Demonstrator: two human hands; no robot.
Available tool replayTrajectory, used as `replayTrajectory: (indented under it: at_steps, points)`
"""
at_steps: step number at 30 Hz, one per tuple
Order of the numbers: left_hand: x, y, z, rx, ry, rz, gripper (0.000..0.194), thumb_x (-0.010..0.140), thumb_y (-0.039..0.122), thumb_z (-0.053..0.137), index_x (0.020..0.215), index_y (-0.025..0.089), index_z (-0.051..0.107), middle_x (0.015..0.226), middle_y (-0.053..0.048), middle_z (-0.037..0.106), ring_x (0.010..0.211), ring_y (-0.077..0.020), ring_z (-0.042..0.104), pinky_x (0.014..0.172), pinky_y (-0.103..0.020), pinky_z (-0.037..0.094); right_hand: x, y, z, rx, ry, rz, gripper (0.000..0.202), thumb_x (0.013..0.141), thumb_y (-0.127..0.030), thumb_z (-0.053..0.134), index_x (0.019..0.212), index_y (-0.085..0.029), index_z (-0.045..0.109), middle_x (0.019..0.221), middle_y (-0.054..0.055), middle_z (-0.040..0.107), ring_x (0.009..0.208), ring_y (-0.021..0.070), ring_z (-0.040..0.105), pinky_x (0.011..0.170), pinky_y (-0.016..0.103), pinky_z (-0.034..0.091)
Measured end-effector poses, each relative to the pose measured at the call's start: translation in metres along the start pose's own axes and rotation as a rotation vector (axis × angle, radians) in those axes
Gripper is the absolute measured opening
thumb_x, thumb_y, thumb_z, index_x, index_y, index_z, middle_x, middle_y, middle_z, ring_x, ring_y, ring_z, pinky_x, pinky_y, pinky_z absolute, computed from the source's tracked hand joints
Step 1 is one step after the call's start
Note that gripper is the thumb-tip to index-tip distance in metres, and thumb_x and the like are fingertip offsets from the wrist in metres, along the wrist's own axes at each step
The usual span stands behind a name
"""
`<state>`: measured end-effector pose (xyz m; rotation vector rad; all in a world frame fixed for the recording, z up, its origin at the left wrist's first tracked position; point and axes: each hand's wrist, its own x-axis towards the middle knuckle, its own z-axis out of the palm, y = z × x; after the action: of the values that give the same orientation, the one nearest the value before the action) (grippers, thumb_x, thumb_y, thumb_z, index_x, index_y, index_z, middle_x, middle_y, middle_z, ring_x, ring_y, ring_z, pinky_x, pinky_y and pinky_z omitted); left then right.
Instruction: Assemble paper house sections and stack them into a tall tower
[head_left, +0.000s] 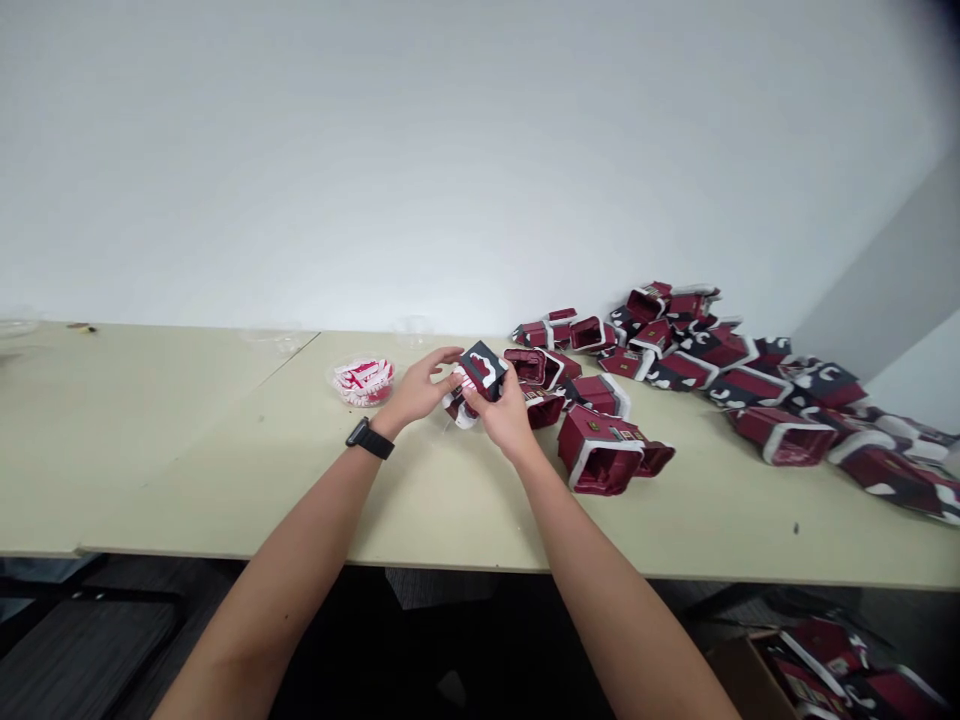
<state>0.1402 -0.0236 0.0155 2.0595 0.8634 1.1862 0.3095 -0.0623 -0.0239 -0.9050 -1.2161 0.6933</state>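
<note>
A small model house with a dark, white-patched roof is held above the table between both my hands. My right hand is closed around its right side, with the thumb across the front. From the left, my left hand bends its fingers and thumb to the roof edge. A small pink-and-white striped piece shows at that edge, by both thumbs; how it is attached cannot be made out. Left of my hands, a clear plastic bowl holds red-and-white pieces.
More maroon model houses lie on the table to the right, many heaped toward the wall. A cardboard box with similar houses sits below the front edge. Clear plastic containers stand at the back left.
</note>
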Motion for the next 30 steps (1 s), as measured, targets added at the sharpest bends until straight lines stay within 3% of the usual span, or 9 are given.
replayTrajectory:
  at_steps: [3,6,12,16,22,30]
  points:
    - [0.000,-0.004,-0.004,-0.163,-0.176,-0.024,0.064,0.093,0.056,0.069,0.142,0.015,0.064,0.147,-0.018,0.066,0.136,-0.0348,0.060,0.116,-0.049,0.045,-0.002,-0.002,-0.001,-0.060,-0.039,-0.044,0.066,0.073,-0.038,0.082,0.132,-0.024,0.055,0.128,0.009,0.070,0.114,0.0284,0.068,0.110,0.048,0.051]
    - [-0.001,-0.005,-0.007,-0.223,-0.237,-0.040,0.065,0.092,0.059,0.070,0.139,0.015,0.067,0.144,-0.017,0.068,0.133,-0.0363,0.060,0.114,-0.048,0.046,-0.002,-0.002,-0.002,-0.086,-0.064,-0.054,0.063,0.075,-0.037,0.081,0.132,-0.024,0.055,0.126,0.009,0.071,0.113,0.0280,0.069,0.111,0.048,0.052]
    - [-0.001,-0.010,-0.003,-0.351,-0.142,-0.120,0.066,0.088,0.057,0.076,0.138,0.016,0.067,0.134,-0.014,0.071,0.123,-0.0341,0.063,0.106,-0.046,0.050,-0.002,-0.002,-0.001,-0.161,-0.059,-0.111,0.073,0.081,-0.041,0.080,0.145,-0.024,0.049,0.138,0.012,0.067,0.126,0.0304,0.065,0.118,0.052,0.047]
    - [-0.001,-0.012,0.000,-0.377,-0.154,-0.112,0.065,0.089,0.057,0.076,0.139,0.016,0.066,0.135,-0.014,0.071,0.120,-0.0322,0.064,0.103,-0.043,0.050,-0.002,-0.003,0.000,-0.190,-0.034,-0.124,0.083,0.080,-0.041,0.082,0.153,-0.024,0.045,0.146,0.014,0.064,0.132,0.0323,0.063,0.119,0.054,0.047]
    - [0.000,-0.014,-0.006,-0.400,-0.227,-0.109,0.063,0.091,0.054,0.076,0.140,0.017,0.066,0.141,-0.014,0.069,0.126,-0.0321,0.063,0.107,-0.042,0.047,0.000,0.000,-0.002,-0.256,-0.032,-0.170,0.077,0.085,-0.047,0.076,0.153,-0.022,0.050,0.152,0.016,0.061,0.138,0.0352,0.060,0.122,0.057,0.043]
    - [-0.001,-0.011,0.006,-0.307,-0.147,-0.108,0.056,0.087,0.047,0.077,0.130,0.014,0.066,0.131,-0.015,0.072,0.120,-0.0326,0.066,0.103,-0.043,0.050,0.001,-0.003,0.000,-0.187,-0.003,-0.133,0.065,0.081,-0.040,0.077,0.140,-0.023,0.056,0.135,0.012,0.070,0.122,0.0323,0.068,0.113,0.053,0.051]
